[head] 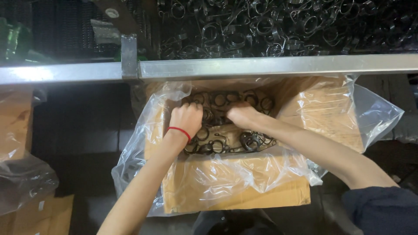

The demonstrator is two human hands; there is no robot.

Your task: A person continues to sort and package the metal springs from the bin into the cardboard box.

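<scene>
Hands work side by side inside a brown cardboard box [244, 191] lined with a clear plastic bag [374, 113]. Left hand [187, 116], a red string bracelet [180, 132] at its wrist, is curled into a fist among dark coiled wire springs [220, 143]; right hand [241, 115] presses down on them, fingers hidden. Beyond a grey metal rail [270, 66] lies a heap of dark wire springs [278, 26].
</scene>
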